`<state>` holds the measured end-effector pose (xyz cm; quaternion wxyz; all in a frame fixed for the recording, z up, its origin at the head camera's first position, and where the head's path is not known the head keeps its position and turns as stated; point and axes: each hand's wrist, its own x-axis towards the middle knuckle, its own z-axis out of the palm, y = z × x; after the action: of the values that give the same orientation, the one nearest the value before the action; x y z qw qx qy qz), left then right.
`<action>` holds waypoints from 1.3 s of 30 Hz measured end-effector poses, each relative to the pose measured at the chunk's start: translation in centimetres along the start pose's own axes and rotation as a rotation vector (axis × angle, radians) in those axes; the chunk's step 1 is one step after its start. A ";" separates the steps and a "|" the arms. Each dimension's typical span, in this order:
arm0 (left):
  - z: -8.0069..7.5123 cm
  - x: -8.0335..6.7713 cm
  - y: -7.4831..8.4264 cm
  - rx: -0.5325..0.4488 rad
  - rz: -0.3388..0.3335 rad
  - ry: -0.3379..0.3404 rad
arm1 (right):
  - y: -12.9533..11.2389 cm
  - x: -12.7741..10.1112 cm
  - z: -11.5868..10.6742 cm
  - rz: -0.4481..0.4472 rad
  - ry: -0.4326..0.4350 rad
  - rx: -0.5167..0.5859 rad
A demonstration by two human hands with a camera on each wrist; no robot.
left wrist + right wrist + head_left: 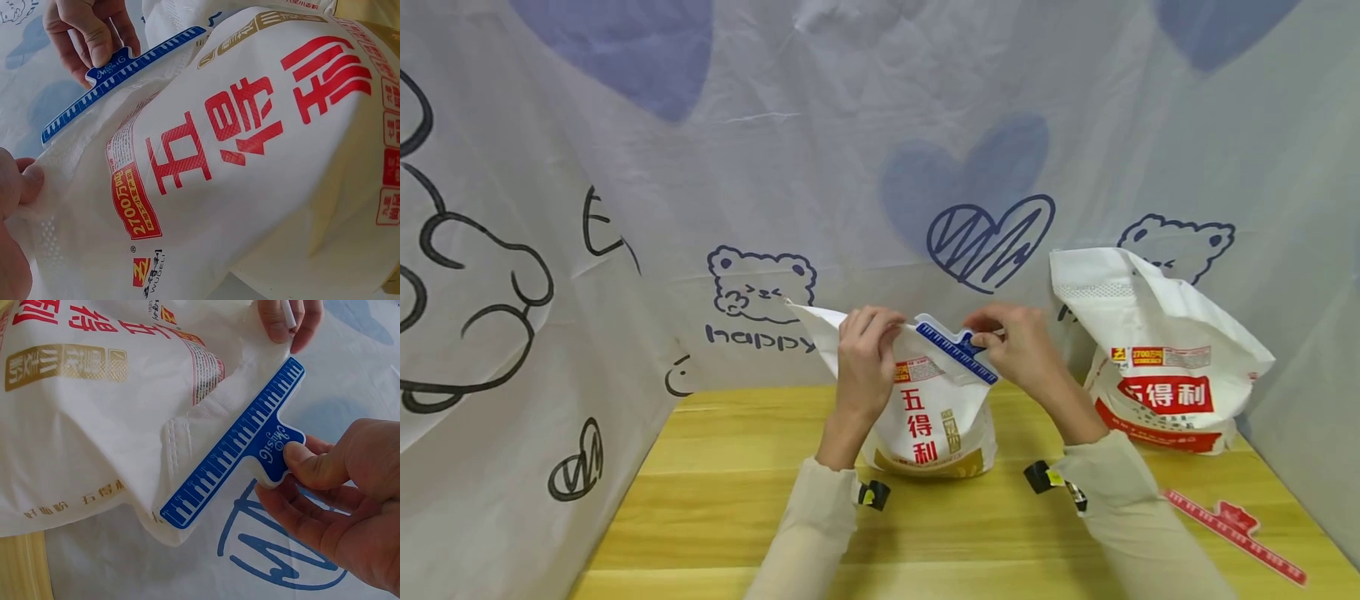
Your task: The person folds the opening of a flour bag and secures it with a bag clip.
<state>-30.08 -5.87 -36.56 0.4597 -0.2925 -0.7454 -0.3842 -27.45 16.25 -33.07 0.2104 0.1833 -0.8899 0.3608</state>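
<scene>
A white flour bag with red and gold print stands upright on the table. My left hand pinches its folded top edge near the middle; in the right wrist view, a bit of white bag shows between those fingers. Along the right part of the top edge lies a long blue clip with a piano-key pattern. My right hand pinches the tab of this blue clip, thumb on the printed face and fingers behind. To the left, the bag's loose corner points up and out.
A second white flour bag with red print stands at the back right, its top folded over. A red clip of similar shape lies on the wooden table at the front right. A printed cloth hangs behind and at the sides.
</scene>
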 end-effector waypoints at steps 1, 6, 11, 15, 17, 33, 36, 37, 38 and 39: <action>0.0 0.0 0.0 -0.004 0.000 0.004 | -0.1 0.0 0.1 0.000 -0.005 0.004; -0.1 0.2 -0.2 -0.025 0.004 0.007 | -0.3 0.3 0.6 -0.019 -0.023 0.004; 0.0 0.3 -0.3 -0.035 0.011 0.011 | -0.5 0.4 1.0 -0.051 -0.023 -0.005; 0.1 0.5 -0.2 -0.040 0.007 0.024 | -0.7 0.3 1.2 -0.071 -0.018 -0.032; 0.1 0.6 -0.2 -0.041 0.005 0.026 | -0.7 0.3 1.3 -0.080 -0.017 -0.040; -0.1 0.6 -0.1 -0.041 -0.025 -0.006 | -0.6 0.1 1.8 -0.056 -0.045 -0.014; -0.2 0.6 -0.2 -0.041 -0.024 -0.016 | -0.5 0.0 1.9 -0.041 -0.057 0.005; -0.2 0.5 -0.2 -0.041 -0.021 -0.017 | -0.5 -0.1 1.8 -0.035 -0.060 0.010; -0.2 0.5 -0.2 -0.040 -0.019 -0.017 | -0.4 -0.1 1.8 -0.031 -0.064 0.019; -0.2 0.4 -0.2 -0.041 -0.015 -0.017 | -0.4 -0.2 1.8 -0.027 -0.068 0.026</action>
<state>-30.33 -6.10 -36.17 0.4442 -0.2994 -0.7435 -0.4002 -27.58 14.72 -34.12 0.1823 0.2102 -0.8892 0.3632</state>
